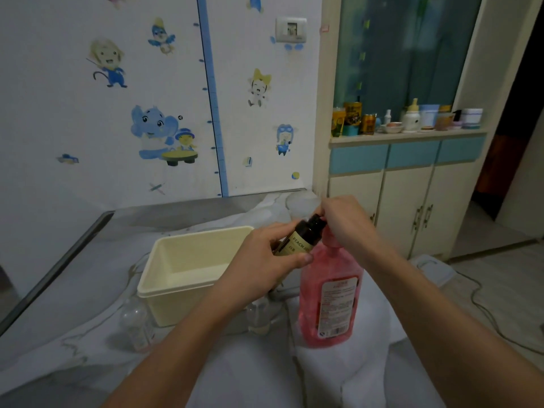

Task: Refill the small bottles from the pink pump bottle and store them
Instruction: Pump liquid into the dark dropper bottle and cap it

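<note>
The open tub [188, 269] sits on the surface [88, 295], left of the pump bottle [329, 301]. A clear bottle [136, 322] lies just before the tub's left corner. The small bottle [303, 235] is held tilted above the tub's right edge. The cabinet [406, 201] stands behind, to the right.

Lighting: dim, cool, even indoor light; source not visible. Shadows: soft, faint. Glare: none. Focus: overall soft, grainy; forearms nearest the camera blurred. Distortion: wide-angle bending of wall [88, 172] and cabinet [406, 201] lines toward the edges.
</note>
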